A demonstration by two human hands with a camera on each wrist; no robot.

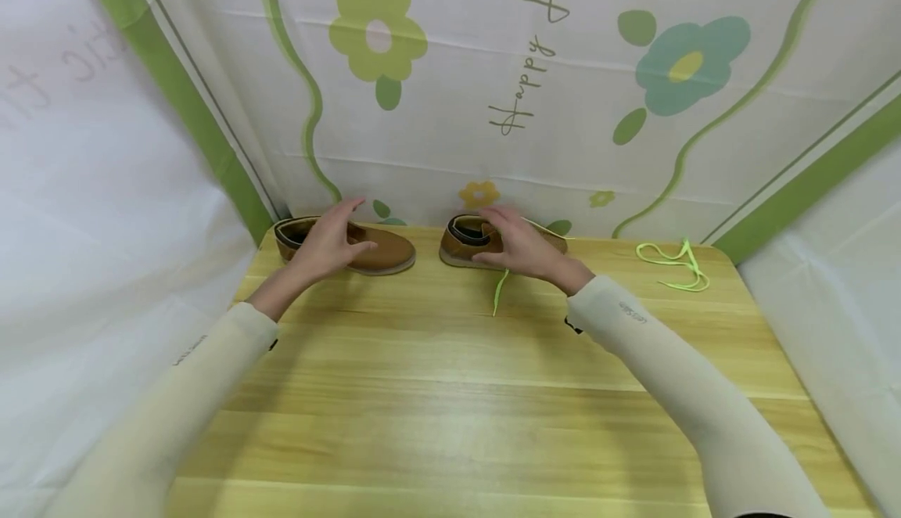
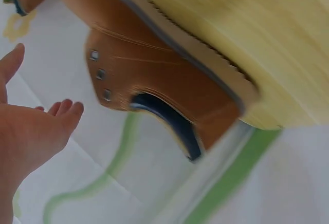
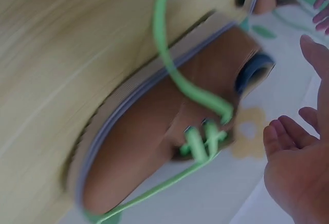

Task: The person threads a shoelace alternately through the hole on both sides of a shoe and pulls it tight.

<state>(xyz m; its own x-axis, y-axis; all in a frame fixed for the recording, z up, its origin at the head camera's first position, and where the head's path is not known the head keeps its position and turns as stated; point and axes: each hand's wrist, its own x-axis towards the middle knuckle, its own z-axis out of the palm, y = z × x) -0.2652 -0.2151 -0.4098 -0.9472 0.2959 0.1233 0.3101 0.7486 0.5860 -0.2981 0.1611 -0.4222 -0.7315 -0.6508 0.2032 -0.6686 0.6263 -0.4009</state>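
Observation:
Two brown ankle shoes rest at the back edge of the wooden table. The left shoe (image 1: 385, 250) has bare metal eyelets and no lace, as the left wrist view shows. Over it hovers my left hand (image 1: 327, 242), thumb and fingers spread, apart from the leather. A neon-green lace (image 3: 196, 144) is threaded through the right shoe (image 3: 139, 126), one end trailing onto the table and the other over the toe. My right hand (image 1: 524, 248) is above this shoe with its fingers spread, holding nothing. It hides much of the shoe's top in the head view.
A second green lace (image 1: 686, 271) lies in a loose tangle at the table's back right. White fabric walls with printed flowers (image 1: 378, 29) and green bands stand close behind and beside the wooden table (image 1: 422, 393).

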